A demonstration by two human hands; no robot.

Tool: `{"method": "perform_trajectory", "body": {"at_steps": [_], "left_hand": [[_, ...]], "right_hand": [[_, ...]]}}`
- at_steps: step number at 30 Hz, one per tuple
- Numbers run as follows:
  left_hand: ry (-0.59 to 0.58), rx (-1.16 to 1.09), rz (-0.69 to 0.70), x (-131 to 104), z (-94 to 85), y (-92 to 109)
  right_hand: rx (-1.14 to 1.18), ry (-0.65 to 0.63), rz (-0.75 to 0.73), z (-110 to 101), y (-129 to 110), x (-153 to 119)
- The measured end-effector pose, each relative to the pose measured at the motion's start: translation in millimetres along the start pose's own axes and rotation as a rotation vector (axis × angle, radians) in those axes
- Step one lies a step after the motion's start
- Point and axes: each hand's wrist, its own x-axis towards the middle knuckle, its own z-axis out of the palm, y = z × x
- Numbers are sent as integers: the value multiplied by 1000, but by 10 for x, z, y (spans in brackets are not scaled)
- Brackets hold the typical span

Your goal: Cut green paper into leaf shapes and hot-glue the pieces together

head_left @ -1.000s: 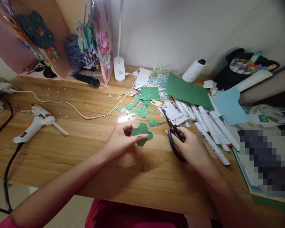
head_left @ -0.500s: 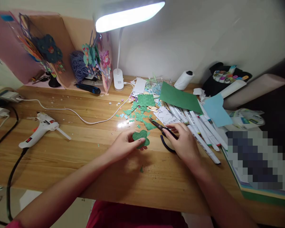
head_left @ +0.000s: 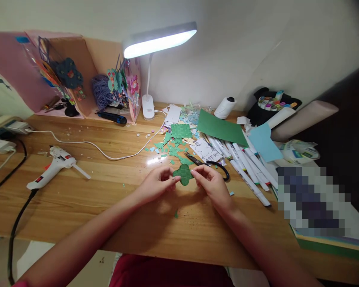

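A small green flower-shaped paper piece [head_left: 184,174] is held up above the wooden table between both hands. My left hand [head_left: 158,182] pinches its left edge, and my right hand [head_left: 211,182] pinches its right edge. Just beyond my right hand lie black scissors [head_left: 195,159], their blades pointing to the upper left and the handles partly behind my fingers. Green paper scraps [head_left: 174,150] and a white sheet with a line drawing [head_left: 204,148] are spread behind the scissors.
A glue gun [head_left: 52,167] lies at the left. White markers [head_left: 251,171], a green sheet [head_left: 223,127] and a light blue sheet [head_left: 265,141] are at the right. A lit lamp [head_left: 148,107] stands at the back near a pink box [head_left: 134,107]; its cable crosses the table.
My right hand has let go of the scissors, which now lie on the table, and has taken the right edge of the green piece. The camera view has shifted slightly.
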Motion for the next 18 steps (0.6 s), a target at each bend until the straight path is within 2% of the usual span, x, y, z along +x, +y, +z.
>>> {"method": "perform_trajectory", "body": {"at_steps": [5, 9, 15, 18], "left_hand": [[22, 65, 19, -1, -21, 23], [22, 85, 42, -8, -33, 33], [227, 276, 150, 5, -74, 87], [205, 271, 128, 7, -59, 90]], "right_hand": [[38, 44, -10, -14, 20, 13], [60, 33, 13, -8, 0, 10], [40, -105, 54, 21, 6, 0], [47, -101, 43, 33, 27, -9]]}}
